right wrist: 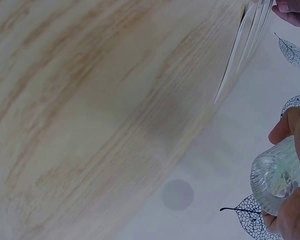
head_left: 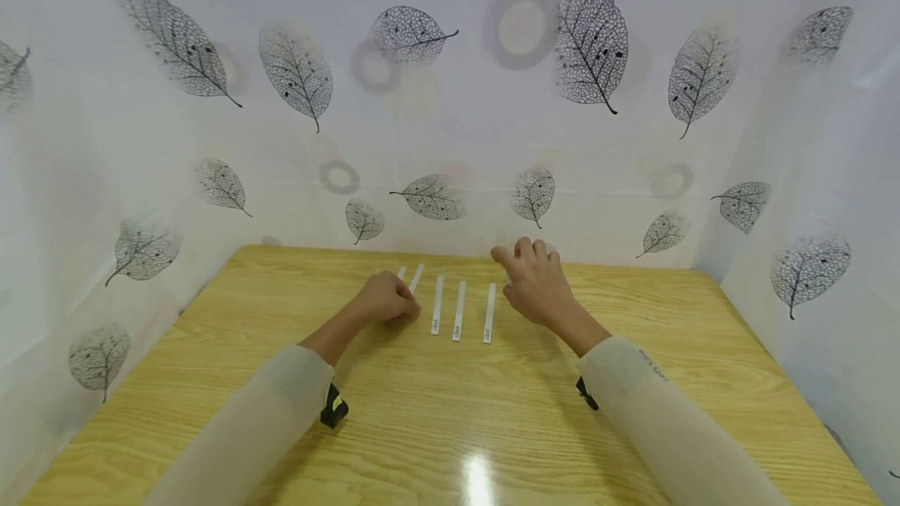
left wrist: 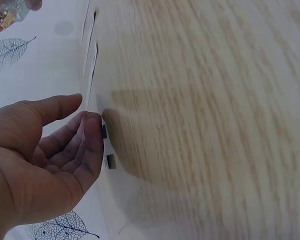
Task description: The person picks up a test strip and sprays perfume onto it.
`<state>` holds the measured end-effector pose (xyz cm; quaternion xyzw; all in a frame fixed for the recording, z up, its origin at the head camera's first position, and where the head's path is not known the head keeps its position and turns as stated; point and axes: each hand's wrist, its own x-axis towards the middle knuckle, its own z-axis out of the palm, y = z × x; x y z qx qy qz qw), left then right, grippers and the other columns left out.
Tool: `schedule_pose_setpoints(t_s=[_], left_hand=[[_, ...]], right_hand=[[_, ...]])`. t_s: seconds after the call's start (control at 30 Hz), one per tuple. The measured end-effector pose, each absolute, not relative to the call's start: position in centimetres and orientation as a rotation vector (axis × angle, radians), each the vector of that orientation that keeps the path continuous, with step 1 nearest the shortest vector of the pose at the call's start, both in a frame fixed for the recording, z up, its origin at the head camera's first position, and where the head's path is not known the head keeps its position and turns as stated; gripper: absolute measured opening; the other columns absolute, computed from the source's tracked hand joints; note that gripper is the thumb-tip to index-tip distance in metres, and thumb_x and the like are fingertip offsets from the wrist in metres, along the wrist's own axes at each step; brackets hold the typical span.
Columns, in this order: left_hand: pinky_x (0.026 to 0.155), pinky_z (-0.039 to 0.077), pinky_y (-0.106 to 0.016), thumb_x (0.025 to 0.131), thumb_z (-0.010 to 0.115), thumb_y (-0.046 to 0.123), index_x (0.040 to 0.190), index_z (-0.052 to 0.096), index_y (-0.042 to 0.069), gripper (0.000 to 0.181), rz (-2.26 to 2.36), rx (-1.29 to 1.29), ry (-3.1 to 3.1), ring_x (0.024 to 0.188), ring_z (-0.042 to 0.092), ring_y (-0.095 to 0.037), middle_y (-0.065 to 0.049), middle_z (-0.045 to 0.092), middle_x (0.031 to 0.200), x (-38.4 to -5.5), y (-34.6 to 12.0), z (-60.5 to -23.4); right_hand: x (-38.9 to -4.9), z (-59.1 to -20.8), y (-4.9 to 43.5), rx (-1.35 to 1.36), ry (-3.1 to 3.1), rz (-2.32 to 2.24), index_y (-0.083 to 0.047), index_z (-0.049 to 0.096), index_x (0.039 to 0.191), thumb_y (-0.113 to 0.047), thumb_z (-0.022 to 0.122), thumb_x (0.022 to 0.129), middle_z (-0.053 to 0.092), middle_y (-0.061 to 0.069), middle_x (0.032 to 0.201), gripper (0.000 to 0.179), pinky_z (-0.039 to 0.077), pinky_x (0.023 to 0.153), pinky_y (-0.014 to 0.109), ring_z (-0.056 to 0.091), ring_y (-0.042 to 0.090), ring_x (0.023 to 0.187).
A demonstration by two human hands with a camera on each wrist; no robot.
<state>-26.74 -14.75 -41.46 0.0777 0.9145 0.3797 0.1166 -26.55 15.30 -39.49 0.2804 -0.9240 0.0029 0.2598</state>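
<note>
My right hand (head_left: pixel 537 283) is raised at the back of the table, right of the strips, and grips a perfume bottle (right wrist: pixel 271 175). The bottle is clear ribbed glass; a gold-coloured part (left wrist: pixel 8 19) shows in the left wrist view. From the head it is mostly hidden behind the hand. Three white paper strips (head_left: pixel 459 311) with small dark print at their near ends lie side by side between the hands. Two more strips (head_left: pixel 417 277) stick out behind my left hand (head_left: pixel 387 299). That hand hovers low beside them, fingers loosely bent, thumb apart, holding nothing.
The wood-grain table (head_left: pixel 422 412) runs back to a pale curtain (head_left: pixel 450 123) printed with leaves, which also closes off both sides. Dark camera mounts (head_left: pixel 334 406) sit under both wrists.
</note>
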Motion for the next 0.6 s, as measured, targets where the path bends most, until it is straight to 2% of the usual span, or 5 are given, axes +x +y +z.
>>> schedule_pose_setpoints(t_s=[0.2,0.43,0.6], left_hand=[[0.061,0.058,-0.029,0.089,0.077,0.014,0.085,0.078,0.004,0.011,1.149,0.262,2.605,0.064,0.067,-0.016,-0.004,0.072,0.075,-26.2,-14.0,-41.7],[0.059,0.056,-0.028,0.09,0.077,0.017,0.084,0.079,0.005,0.014,1.138,0.276,2.569,0.062,0.066,-0.015,-0.003,0.07,0.073,-25.7,-13.1,-41.8],[0.059,0.057,-0.028,0.089,0.078,0.018,0.086,0.079,0.006,0.013,1.129,0.238,2.553,0.063,0.066,-0.016,-0.004,0.071,0.077,-25.4,-12.6,-42.0]], right_hand=[[-26.6,-39.5,15.4,0.765,-2.513,0.006,-0.021,0.052,0.129,-0.014,0.078,0.084,0.051,0.015,0.104,0.052,0.036,0.06,0.039,0.045,0.03,0.079],[-26.5,-39.5,15.5,0.756,-2.533,0.01,-0.021,0.052,0.129,-0.015,0.079,0.084,0.051,0.015,0.104,0.053,0.037,0.06,0.039,0.046,0.031,0.08],[-26.4,-39.5,15.5,0.772,-2.557,0.08,-0.021,0.054,0.13,-0.009,0.076,0.083,0.051,0.015,0.104,0.053,0.034,0.06,0.038,0.044,0.03,0.08]])
